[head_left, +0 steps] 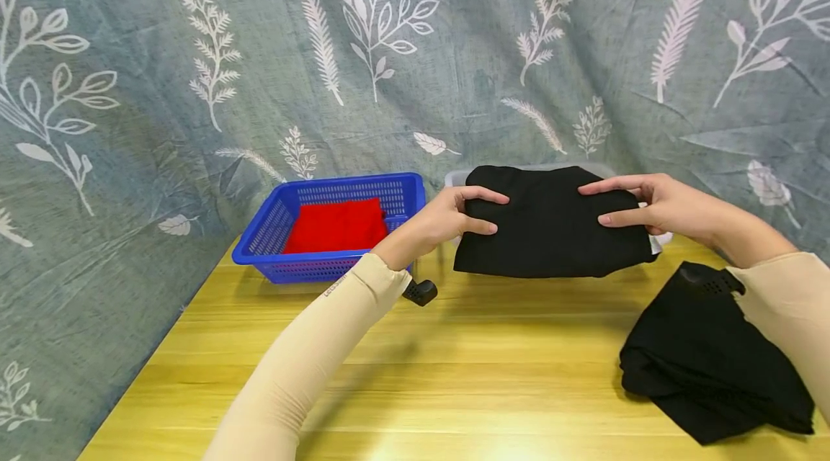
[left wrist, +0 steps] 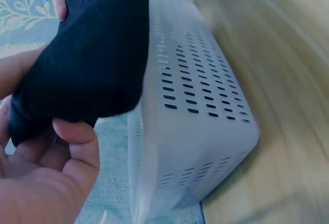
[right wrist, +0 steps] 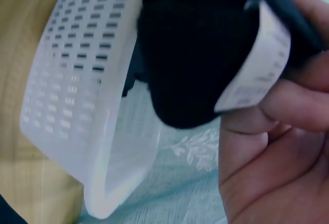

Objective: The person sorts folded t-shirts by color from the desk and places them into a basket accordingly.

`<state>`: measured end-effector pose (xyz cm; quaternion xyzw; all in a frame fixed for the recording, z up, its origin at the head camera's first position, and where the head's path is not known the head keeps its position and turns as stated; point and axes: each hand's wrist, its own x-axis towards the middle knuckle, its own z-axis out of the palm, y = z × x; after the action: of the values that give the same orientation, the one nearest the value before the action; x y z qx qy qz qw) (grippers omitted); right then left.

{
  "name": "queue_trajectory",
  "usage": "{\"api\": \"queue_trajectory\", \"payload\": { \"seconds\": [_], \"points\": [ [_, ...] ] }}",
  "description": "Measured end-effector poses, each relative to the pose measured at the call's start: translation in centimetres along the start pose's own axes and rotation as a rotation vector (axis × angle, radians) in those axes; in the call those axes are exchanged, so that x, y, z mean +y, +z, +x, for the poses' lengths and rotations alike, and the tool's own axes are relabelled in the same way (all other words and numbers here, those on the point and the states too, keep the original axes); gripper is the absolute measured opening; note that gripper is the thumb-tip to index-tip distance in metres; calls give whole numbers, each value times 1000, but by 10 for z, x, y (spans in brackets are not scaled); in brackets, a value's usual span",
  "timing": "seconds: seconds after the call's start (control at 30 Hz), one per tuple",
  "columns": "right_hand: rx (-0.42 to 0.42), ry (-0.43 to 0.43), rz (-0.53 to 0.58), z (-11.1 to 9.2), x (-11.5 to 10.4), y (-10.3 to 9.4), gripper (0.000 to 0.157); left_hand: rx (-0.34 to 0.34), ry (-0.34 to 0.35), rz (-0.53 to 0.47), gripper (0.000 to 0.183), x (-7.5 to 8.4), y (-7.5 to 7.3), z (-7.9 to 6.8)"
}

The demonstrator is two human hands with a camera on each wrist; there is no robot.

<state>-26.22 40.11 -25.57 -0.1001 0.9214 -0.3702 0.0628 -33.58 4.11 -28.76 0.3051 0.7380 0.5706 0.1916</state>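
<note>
A folded black garment [head_left: 545,230] is held up between both hands at the back of the table. My left hand [head_left: 441,223] grips its left end, thumb and fingers on opposite faces in the left wrist view. At the other end my right hand [head_left: 674,209] pinches the cloth the same way, beside a white label [right wrist: 259,62] on the garment. Behind and below the garment stands a white perforated basket [left wrist: 200,100], mostly hidden by the cloth in the head view. The garment overlaps the basket's rim [right wrist: 105,167] in the right wrist view.
A blue plastic basket [head_left: 324,265] with a folded red cloth [head_left: 340,227] in it stands at the back left. On the right of the wooden table [head_left: 493,360] lies a second black cloth [head_left: 710,367], loosely bunched. A leaf-patterned curtain [head_left: 454,57] hangs behind.
</note>
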Motion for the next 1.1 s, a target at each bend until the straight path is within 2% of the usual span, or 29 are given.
{"api": "queue_trajectory", "payload": {
  "seconds": [0.23, 0.47, 0.77, 0.93, 1.1],
  "points": [
    [20, 35, -34, 19, 6, -13, 64, 76, -31, 12, 47, -1, 0, 26],
    [74, 50, -106, 33, 7, -22, 63, 151, -9, 32, 42, -3, 2, 47],
    [121, 31, -163, 46, 7, -26, 60, 293, 25, 188, 43, -8, 9, 66],
    [105, 44, -157, 50, 11, -23, 60, 289, 29, 190, 45, -15, 10, 69],
    [67, 59, -138, 54, 18, -21, 61, 254, -7, 153, 45, -18, 8, 68]
  ]
}}
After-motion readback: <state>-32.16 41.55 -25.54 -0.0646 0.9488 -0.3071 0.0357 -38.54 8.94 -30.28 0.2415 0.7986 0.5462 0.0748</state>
